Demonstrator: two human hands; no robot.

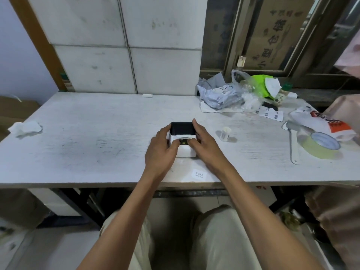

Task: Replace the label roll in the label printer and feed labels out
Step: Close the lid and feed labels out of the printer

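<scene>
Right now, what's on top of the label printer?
Both hands grip the label printer: left hand and right hand, thumbs beside a lit green light. A white label strip shows at the slot. The roll inside is hidden.

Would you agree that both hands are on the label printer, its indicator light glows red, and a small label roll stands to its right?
Not quite: in the head view the indicator light glows green, not red. The rest holds: the left hand and right hand are on the label printer, and the small label roll stands to its right.
</scene>
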